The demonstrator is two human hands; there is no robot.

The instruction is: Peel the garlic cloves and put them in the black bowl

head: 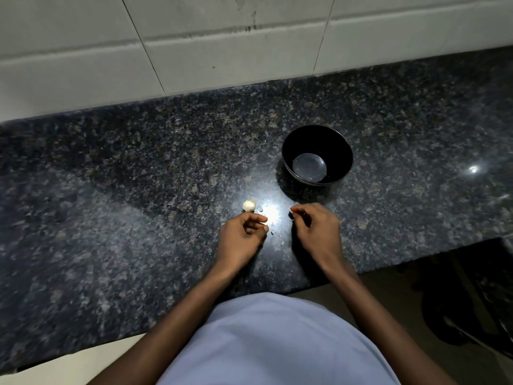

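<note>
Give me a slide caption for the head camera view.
Hands peeling garlic beside an empty black bowl on granite.

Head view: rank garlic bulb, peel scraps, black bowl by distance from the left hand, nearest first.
From the left hand:
1. Peel scraps, just to its right, between the hands.
2. Garlic bulb, just beyond its fingers; close to the scraps' rank.
3. Black bowl, farther back and right.

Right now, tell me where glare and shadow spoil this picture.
Head view: a bright glare patch on the granite counter sits between the left hand and right hand, washing out the peel scraps there; the black bowl casts a dark shadow toward the hands; wide-angle distortion bends the counter's edges.
</note>
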